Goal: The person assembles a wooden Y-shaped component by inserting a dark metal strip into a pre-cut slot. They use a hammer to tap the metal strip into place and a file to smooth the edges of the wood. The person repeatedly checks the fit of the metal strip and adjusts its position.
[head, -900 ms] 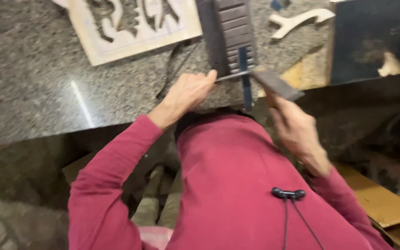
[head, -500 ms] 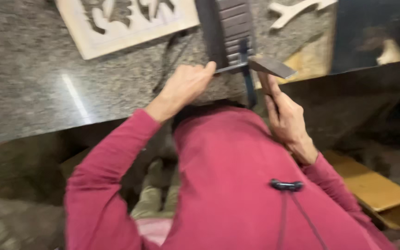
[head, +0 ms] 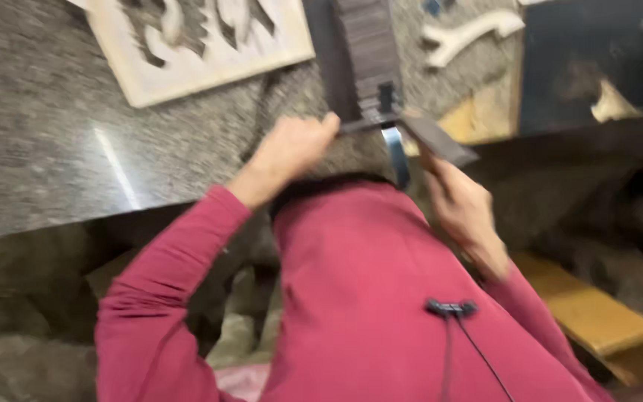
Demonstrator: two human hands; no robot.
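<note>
A: Granite bench (head: 53, 112) fills the view; pale carved panel (head: 195, 45) lies flat at its far edge.

B: Dark ridged strip (head: 366, 59)?

A: Overhangs the near edge. Left hand (head: 292, 149) curled against its end, steadying it; right hand (head: 463, 208) pinches a flat dark piece (head: 440, 141) beside it.

Looks like a craft workshop to me. There's a speckled stone tabletop (head: 61, 134) with a carved pale wooden panel (head: 195, 45), a cut-out wood shape (head: 470, 33) and wood boards (head: 589, 313) lying around.

Both hands (head: 292, 149) at dark ridged block (head: 366, 59)
</note>
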